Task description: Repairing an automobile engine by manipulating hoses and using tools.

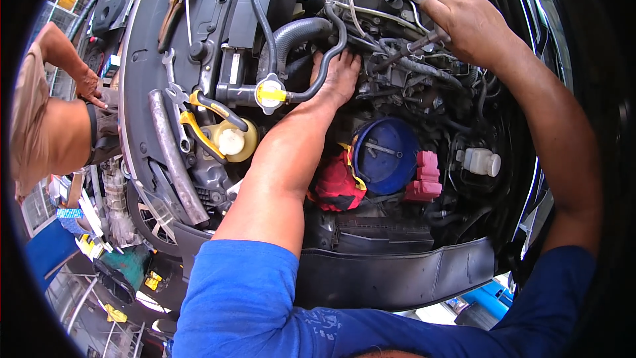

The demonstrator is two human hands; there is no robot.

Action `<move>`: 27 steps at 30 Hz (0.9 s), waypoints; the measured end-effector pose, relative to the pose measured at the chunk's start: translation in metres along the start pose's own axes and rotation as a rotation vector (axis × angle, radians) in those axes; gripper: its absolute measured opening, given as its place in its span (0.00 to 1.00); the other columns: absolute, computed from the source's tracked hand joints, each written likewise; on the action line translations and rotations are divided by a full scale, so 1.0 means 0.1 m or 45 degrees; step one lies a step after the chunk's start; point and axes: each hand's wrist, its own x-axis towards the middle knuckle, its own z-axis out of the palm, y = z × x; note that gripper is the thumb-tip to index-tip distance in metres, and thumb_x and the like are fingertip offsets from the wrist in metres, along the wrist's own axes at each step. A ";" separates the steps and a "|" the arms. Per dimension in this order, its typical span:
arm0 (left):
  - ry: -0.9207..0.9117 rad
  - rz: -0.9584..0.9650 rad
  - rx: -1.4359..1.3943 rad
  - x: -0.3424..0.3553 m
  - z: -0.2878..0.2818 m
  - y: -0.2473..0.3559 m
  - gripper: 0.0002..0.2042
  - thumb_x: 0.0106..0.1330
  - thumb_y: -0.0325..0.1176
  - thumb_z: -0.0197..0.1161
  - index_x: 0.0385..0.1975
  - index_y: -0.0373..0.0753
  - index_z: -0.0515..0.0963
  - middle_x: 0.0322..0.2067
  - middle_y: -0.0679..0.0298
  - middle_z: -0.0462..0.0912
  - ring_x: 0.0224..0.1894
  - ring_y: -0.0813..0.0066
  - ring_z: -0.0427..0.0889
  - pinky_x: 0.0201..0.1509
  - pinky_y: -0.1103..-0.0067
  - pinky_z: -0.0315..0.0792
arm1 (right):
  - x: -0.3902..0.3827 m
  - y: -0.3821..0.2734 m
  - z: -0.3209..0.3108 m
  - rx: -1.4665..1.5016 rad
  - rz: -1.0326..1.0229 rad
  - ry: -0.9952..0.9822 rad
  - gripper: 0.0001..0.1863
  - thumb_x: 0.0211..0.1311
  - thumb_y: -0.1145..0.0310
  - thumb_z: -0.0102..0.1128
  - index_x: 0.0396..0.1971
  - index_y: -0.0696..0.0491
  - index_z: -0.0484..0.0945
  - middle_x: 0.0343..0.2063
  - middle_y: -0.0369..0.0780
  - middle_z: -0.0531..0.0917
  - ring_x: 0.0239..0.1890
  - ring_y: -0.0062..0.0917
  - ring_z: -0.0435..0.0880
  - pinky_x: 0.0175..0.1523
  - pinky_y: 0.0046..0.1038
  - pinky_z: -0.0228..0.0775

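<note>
My left hand (pixel 339 78) reaches into the engine bay, lying on parts beside a thin black hose (pixel 336 43). Its fingers are stretched out, with nothing visible in them; some fingertips are hard to make out. To the left of it are a thick ribbed hose (pixel 298 34) and a radiator cap with a yellow tab (pixel 270 94). My right hand (pixel 470 30) is closed at the upper right around a metal bar-like tool (pixel 421 42). The tool slants down to the left among the engine's pipes and wiring; its far end is hidden.
Pliers with yellow-black handles (pixel 199 119), wrenches (pixel 169 66), a metal tube (pixel 177 159) and a screwdriver (pixel 188 6) lie on the front panel. A blue bowl (pixel 391 179) holding small wrenches sits near a red-black cloth (pixel 336 182). Another person's hand (pixel 89 86) is at left.
</note>
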 end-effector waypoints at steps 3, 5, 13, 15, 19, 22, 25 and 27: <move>0.056 0.033 0.061 0.02 -0.02 -0.01 0.31 0.64 0.37 0.55 0.69 0.37 0.64 0.68 0.54 0.66 0.72 0.59 0.59 0.75 0.61 0.49 | -0.05 -0.08 0.02 0.493 0.744 -0.429 0.27 0.55 0.61 0.69 0.51 0.60 0.72 0.38 0.53 0.85 0.45 0.44 0.85 0.49 0.41 0.77; 0.014 0.043 0.137 0.00 -0.03 0.01 0.32 0.64 0.38 0.56 0.69 0.38 0.63 0.68 0.55 0.66 0.72 0.59 0.59 0.75 0.59 0.48 | -0.05 -0.09 0.03 0.890 0.906 -0.440 0.28 0.55 0.60 0.69 0.51 0.61 0.72 0.38 0.54 0.84 0.46 0.44 0.85 0.50 0.40 0.77; 0.003 0.046 0.191 -0.01 -0.05 0.02 0.33 0.65 0.40 0.55 0.70 0.37 0.62 0.69 0.55 0.65 0.73 0.59 0.58 0.75 0.58 0.48 | 0.02 -0.02 -0.04 0.082 0.098 -0.218 0.18 0.58 0.70 0.63 0.48 0.55 0.76 0.38 0.49 0.85 0.45 0.46 0.84 0.50 0.43 0.77; 0.055 0.049 0.214 -0.01 -0.07 0.00 0.33 0.65 0.40 0.55 0.70 0.37 0.62 0.68 0.55 0.65 0.72 0.58 0.58 0.74 0.57 0.48 | -0.02 -0.10 -0.06 0.327 0.526 -0.419 0.17 0.56 0.67 0.63 0.45 0.56 0.78 0.38 0.51 0.85 0.44 0.46 0.85 0.50 0.43 0.77; -0.007 -0.001 0.030 -0.05 -0.12 0.02 0.31 0.63 0.36 0.57 0.69 0.39 0.64 0.68 0.55 0.64 0.73 0.54 0.56 0.71 0.55 0.56 | -0.02 -0.13 -0.08 1.206 1.058 -0.624 0.20 0.55 0.67 0.65 0.48 0.56 0.78 0.40 0.53 0.85 0.46 0.45 0.85 0.51 0.44 0.77; 0.048 -0.001 0.012 -0.07 -0.13 0.02 0.31 0.63 0.35 0.57 0.69 0.39 0.65 0.68 0.54 0.64 0.72 0.54 0.57 0.71 0.56 0.58 | 0.01 -0.09 -0.06 0.280 0.542 -0.351 0.20 0.55 0.67 0.65 0.48 0.56 0.77 0.38 0.52 0.85 0.44 0.43 0.86 0.50 0.42 0.79; 0.069 0.012 0.026 -0.05 -0.13 0.02 0.30 0.63 0.34 0.57 0.68 0.39 0.66 0.67 0.54 0.65 0.71 0.54 0.59 0.71 0.59 0.58 | 0.00 -0.08 -0.03 0.099 0.489 -0.284 0.19 0.54 0.64 0.68 0.45 0.57 0.79 0.30 0.49 0.86 0.37 0.41 0.88 0.44 0.40 0.79; 0.026 -0.004 0.041 -0.05 -0.14 0.01 0.28 0.63 0.34 0.55 0.67 0.40 0.68 0.65 0.55 0.67 0.70 0.55 0.60 0.71 0.62 0.60 | -0.01 -0.08 -0.03 0.632 0.792 -0.443 0.20 0.54 0.61 0.70 0.41 0.59 0.80 0.27 0.48 0.85 0.36 0.38 0.88 0.43 0.39 0.78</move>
